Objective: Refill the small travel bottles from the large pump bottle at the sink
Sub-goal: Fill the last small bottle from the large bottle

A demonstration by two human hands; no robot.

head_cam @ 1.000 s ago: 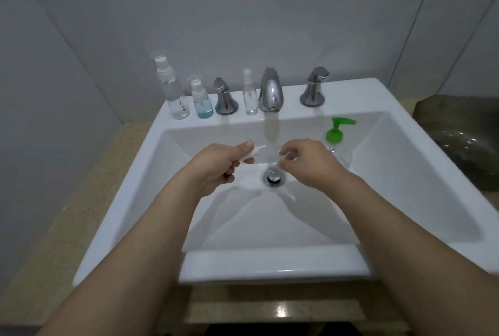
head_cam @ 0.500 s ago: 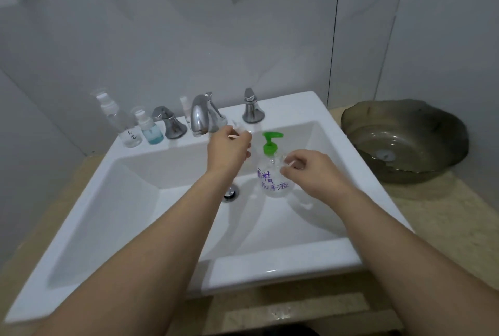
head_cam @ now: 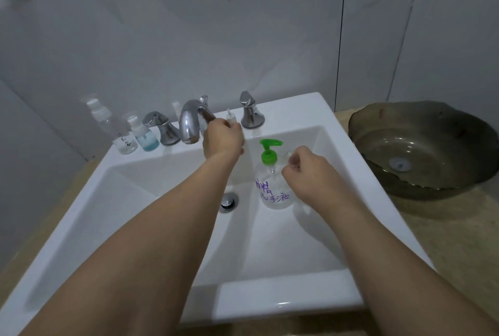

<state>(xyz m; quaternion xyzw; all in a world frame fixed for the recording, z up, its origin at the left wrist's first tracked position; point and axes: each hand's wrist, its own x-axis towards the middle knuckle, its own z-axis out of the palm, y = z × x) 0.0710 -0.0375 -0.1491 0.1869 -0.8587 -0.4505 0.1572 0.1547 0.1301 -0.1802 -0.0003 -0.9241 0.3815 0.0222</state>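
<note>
Your left hand (head_cam: 223, 139) has carried the small spray top (head_cam: 231, 119) from over the drain to the far ledge beside the faucet (head_cam: 191, 122), still pinching it. Your right hand (head_cam: 302, 166) curls around something clear, likely the opened travel bottle, hard to make out, just beside the green-pump bottle (head_cam: 272, 184) standing in the sink (head_cam: 286, 298). Filling can start.

Pump bottle (head_cam: 273, 189): purple handwritten Chinese, "洗手液" legible. Small clear bottle (head_cam: 124, 143): dark handwriting, unreadable.
</note>
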